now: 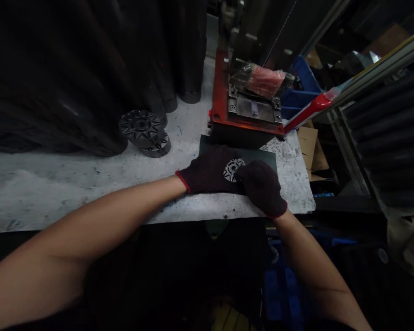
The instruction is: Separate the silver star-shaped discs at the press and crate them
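A round metal disc [230, 171] with a star-like pattern of ribs and a hub in its middle sits between my hands, over a dark green mat [267, 158]. My left hand [209, 170], in a dark knit glove with a red cuff, grips the disc from its left side. Gloved the same way, my right hand [262, 186] is closed, its fingertips touching the disc's right edge. Whatever those fingertips pinch, if anything, is hidden. To the left stands a short stack of similar patterned discs [140, 125].
Behind the mat stands a red-framed press fixture [246, 126] with a metal plate and a pink plastic-wrapped piece [265, 81]. A red-handled brush [313, 106] leans at its right. Dark cylinders [189, 69] crowd the back left of the white-covered table [72, 193]. Blue bins [303, 82] lie beyond.
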Demonstrator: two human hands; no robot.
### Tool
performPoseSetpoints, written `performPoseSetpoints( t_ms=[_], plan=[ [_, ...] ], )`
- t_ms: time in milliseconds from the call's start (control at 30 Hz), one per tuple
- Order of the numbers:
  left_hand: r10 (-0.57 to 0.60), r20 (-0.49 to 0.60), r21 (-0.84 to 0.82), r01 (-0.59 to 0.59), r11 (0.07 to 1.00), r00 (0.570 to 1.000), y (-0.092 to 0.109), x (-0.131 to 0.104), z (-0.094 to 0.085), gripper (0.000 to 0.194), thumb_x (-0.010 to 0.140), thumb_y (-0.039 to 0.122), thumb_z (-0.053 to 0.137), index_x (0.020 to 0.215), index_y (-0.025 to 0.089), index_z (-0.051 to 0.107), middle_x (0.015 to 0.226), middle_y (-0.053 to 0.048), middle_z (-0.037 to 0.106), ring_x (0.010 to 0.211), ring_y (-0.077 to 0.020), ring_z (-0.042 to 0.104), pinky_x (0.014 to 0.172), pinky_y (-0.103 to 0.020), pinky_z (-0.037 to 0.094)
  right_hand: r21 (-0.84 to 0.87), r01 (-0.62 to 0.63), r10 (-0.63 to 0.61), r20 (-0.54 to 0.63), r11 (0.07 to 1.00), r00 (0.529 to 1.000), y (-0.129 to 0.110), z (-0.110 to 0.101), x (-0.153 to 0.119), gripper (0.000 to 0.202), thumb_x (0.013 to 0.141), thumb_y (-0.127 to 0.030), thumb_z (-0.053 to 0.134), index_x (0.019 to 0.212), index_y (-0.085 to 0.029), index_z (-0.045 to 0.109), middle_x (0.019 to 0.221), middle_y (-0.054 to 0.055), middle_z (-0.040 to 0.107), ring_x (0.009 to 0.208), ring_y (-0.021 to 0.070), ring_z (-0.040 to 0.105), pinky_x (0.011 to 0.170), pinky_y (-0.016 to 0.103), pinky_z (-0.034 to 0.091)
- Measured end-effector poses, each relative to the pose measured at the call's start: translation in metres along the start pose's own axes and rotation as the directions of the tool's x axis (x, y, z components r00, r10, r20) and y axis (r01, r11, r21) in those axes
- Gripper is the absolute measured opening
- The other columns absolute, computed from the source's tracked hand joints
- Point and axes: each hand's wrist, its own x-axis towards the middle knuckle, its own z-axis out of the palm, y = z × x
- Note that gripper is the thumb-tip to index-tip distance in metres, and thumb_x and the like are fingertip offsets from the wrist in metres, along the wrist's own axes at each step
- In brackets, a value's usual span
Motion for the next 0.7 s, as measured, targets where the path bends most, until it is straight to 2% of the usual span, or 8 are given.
performPoseSetpoints(
  t_ms=[100, 200, 300, 367, 433, 500, 533, 700],
  plan=[
    [0.045, -0.038, -0.080, -0.048, 0.996, 0.998, -0.006, -0.004, -0.001, 0.065, 0.082, 0.048, 0.091, 0.138, 0.021, 0.072, 0.142, -0.012, 0.074, 0.130, -0.0366, 0.070, 0.113, -0.052, 0.055, -0.152, 0.178, -0.192, -0.083, 0.972, 0.978, -0.001, -0.024, 0.019, 0.027, 0.105, -0.043, 0.063, 0.118, -0.029, 0.082, 0.117, 0.008, 0.076, 0.114, 0.0321, 0.071, 0.104, 0.049, 0.055],
    [0.080, -0.071, -0.095, -0.086, 0.992, 0.994, -0.009, -0.009, -0.003, 0.081, 0.084, 0.039, 0.089, 0.157, 0.020, 0.059, 0.160, -0.015, 0.063, 0.146, -0.0384, 0.061, 0.123, -0.055, 0.049, -0.415, 0.318, -0.396, -0.117, 0.852, 0.911, 0.007, -0.048, 0.076, 0.053, 0.104, -0.051, 0.068, 0.151, -0.026, 0.068, 0.153, 0.012, 0.067, 0.137, 0.0373, 0.062, 0.119, 0.058, 0.046],
    [0.052, -0.042, -0.067, -0.055, 0.996, 0.998, -0.010, -0.011, -0.002, 0.087, 0.086, 0.046, 0.089, 0.161, 0.018, 0.055, 0.162, -0.017, 0.060, 0.147, -0.0407, 0.059, 0.124, -0.057, 0.048, -0.494, 0.398, -0.434, 0.044, 0.773, 0.900, 0.019, -0.061, 0.130, 0.056, 0.101, -0.059, 0.070, 0.145, -0.024, 0.072, 0.150, 0.012, 0.071, 0.134, 0.0375, 0.062, 0.119, 0.059, 0.044],
    [0.023, -0.038, -0.017, -0.024, 1.000, 0.999, -0.009, -0.010, 0.000, 0.097, 0.080, 0.056, 0.094, 0.161, 0.021, 0.056, 0.163, -0.017, 0.059, 0.148, -0.0432, 0.057, 0.125, -0.060, 0.047, -0.465, 0.426, -0.468, 0.026, 0.777, 0.883, 0.021, -0.058, 0.138, 0.047, 0.104, -0.063, 0.064, 0.127, -0.025, 0.081, 0.131, 0.011, 0.078, 0.121, 0.0340, 0.066, 0.113, 0.056, 0.049],
    [-0.014, -0.043, 0.056, 0.017, 0.998, 0.999, -0.009, -0.008, 0.003, 0.105, 0.070, 0.062, 0.099, 0.159, 0.026, 0.059, 0.163, -0.014, 0.058, 0.150, -0.0449, 0.055, 0.126, -0.062, 0.044, -0.360, 0.311, -0.401, -0.210, 0.880, 0.892, 0.019, -0.047, 0.115, 0.047, 0.111, -0.059, 0.051, 0.112, -0.025, 0.084, 0.112, 0.010, 0.080, 0.109, 0.0303, 0.069, 0.104, 0.052, 0.054],
    [-0.038, -0.048, 0.092, 0.042, 0.995, 0.998, -0.008, -0.007, 0.005, 0.098, 0.069, 0.060, 0.100, 0.154, 0.028, 0.063, 0.159, -0.012, 0.062, 0.148, -0.0428, 0.056, 0.126, -0.059, 0.044, -0.128, 0.075, -0.127, -0.474, 0.989, 0.871, 0.015, -0.031, 0.072, 0.046, 0.115, -0.048, 0.042, 0.112, -0.024, 0.081, 0.104, 0.010, 0.077, 0.103, 0.0273, 0.071, 0.097, 0.047, 0.059],
    [-0.041, -0.047, 0.085, 0.045, 0.995, 0.998, -0.008, -0.006, 0.004, 0.091, 0.072, 0.056, 0.099, 0.152, 0.027, 0.064, 0.155, -0.012, 0.065, 0.145, -0.0408, 0.059, 0.126, -0.057, 0.045, -0.016, -0.022, 0.012, -0.503, 1.000, 0.864, 0.014, -0.023, 0.048, 0.044, 0.114, -0.044, 0.042, 0.113, -0.023, 0.080, 0.101, 0.010, 0.075, 0.097, 0.0270, 0.071, 0.092, 0.047, 0.060],
    [-0.037, -0.064, -0.008, 0.037, 0.999, 0.997, -0.011, -0.008, 0.000, 0.089, 0.078, 0.041, 0.095, 0.156, 0.017, 0.060, 0.153, -0.014, 0.067, 0.138, -0.0371, 0.064, 0.122, -0.052, 0.050, 0.068, -0.115, 0.130, -0.286, 0.991, 0.949, 0.018, 0.003, -0.017, 0.027, 0.100, -0.036, 0.061, 0.112, -0.021, 0.080, 0.105, 0.010, 0.076, 0.086, 0.0231, 0.070, 0.080, 0.041, 0.061]
  ],
)
